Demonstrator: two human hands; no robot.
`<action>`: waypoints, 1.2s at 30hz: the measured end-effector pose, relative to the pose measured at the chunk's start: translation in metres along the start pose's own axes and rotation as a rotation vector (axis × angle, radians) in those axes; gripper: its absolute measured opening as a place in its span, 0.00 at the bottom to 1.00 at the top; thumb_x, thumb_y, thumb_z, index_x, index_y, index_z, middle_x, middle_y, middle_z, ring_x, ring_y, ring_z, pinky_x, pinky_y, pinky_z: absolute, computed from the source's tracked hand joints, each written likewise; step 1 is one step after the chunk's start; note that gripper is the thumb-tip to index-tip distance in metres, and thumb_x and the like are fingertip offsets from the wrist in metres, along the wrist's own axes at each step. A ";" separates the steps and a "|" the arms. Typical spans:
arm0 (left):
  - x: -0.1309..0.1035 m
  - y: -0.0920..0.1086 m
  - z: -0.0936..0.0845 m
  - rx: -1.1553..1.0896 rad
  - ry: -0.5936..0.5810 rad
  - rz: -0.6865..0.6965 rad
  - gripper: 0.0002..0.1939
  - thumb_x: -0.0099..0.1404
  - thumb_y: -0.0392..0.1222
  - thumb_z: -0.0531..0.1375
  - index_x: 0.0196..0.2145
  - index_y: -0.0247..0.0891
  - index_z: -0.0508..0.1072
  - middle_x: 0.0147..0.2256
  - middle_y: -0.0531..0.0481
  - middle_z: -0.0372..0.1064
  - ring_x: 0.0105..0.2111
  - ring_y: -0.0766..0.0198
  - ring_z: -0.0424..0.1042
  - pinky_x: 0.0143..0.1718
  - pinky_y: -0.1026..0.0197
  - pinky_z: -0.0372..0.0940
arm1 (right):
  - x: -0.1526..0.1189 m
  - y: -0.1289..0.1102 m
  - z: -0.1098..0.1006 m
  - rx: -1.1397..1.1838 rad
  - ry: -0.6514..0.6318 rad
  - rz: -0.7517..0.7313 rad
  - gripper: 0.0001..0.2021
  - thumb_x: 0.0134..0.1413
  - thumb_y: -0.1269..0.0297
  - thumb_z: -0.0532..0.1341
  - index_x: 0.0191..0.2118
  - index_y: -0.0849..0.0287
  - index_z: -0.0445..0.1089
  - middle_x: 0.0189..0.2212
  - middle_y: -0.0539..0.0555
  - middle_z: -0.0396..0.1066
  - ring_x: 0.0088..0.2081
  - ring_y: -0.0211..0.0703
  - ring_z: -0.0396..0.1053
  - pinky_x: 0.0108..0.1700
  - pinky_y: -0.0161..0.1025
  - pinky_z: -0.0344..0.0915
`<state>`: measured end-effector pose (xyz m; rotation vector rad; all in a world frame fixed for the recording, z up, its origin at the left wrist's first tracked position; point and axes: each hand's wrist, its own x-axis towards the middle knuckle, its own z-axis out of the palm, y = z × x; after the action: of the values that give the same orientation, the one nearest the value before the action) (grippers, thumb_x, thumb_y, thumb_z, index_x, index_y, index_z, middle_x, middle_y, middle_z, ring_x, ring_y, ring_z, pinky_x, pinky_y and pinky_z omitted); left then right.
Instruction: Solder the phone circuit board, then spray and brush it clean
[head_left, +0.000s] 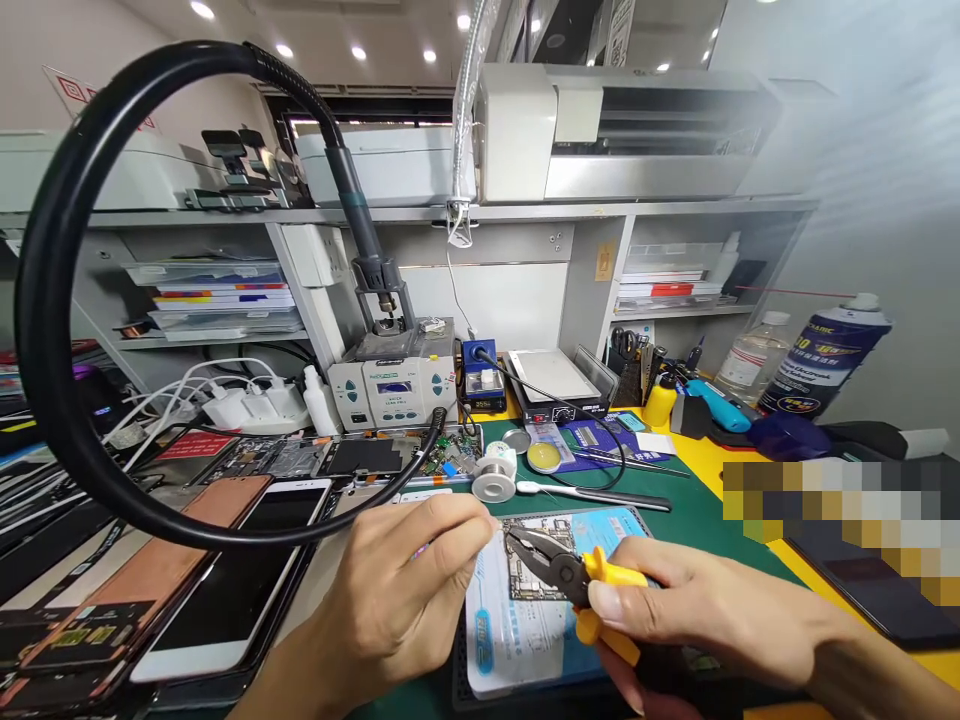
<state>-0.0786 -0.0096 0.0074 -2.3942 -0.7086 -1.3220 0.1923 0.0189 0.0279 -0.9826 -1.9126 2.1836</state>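
Observation:
My right hand (694, 600) is closed around the yellow handles of a pair of pliers (564, 572). Their dark jaws point left and look slightly apart, though it is hard to tell whether anything is between them. Close to the jaw tips, my left hand (409, 585) is closed in a pinch; what its fingertips hold, if anything, is too small to make out. Below the pliers lies a small phone circuit board (529, 585) on a blue and white printed sheet (517, 655). The jaws cover part of the board.
A solder spool (495, 484) and a black-handled brush (600, 494) lie just behind. The hot-air station (397, 385) stands back left, its thick black hose (45, 300) looping across. Several phones (247, 570) crowd the left. A spray can (825, 355) stands right.

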 end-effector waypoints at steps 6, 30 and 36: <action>0.004 0.006 0.004 0.070 0.080 -0.008 0.11 0.67 0.21 0.60 0.44 0.29 0.76 0.39 0.44 0.79 0.40 0.65 0.78 0.41 0.64 0.70 | -0.002 -0.001 0.009 -0.071 0.071 -0.087 0.35 0.58 0.30 0.56 0.26 0.62 0.70 0.18 0.48 0.59 0.20 0.33 0.50 0.22 0.33 0.43; 0.004 0.012 0.019 0.100 0.154 -0.197 0.09 0.69 0.23 0.59 0.43 0.32 0.74 0.36 0.46 0.77 0.37 0.66 0.78 0.40 0.65 0.70 | 0.025 0.022 -0.006 0.204 -0.096 -0.149 0.39 0.62 0.35 0.53 0.26 0.70 0.79 0.16 0.57 0.69 0.15 0.34 0.59 0.16 0.30 0.46; 0.001 -0.004 0.009 -0.038 0.012 -0.101 0.13 0.70 0.24 0.59 0.48 0.35 0.74 0.40 0.47 0.77 0.40 0.67 0.79 0.39 0.67 0.70 | -0.001 0.001 -0.016 0.004 -0.102 -0.087 0.34 0.62 0.37 0.60 0.41 0.70 0.82 0.13 0.43 0.55 0.15 0.28 0.45 0.16 0.29 0.42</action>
<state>-0.0745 -0.0017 0.0036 -2.4067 -0.8184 -1.4003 0.2014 0.0324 0.0269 -0.7858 -1.9526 2.2273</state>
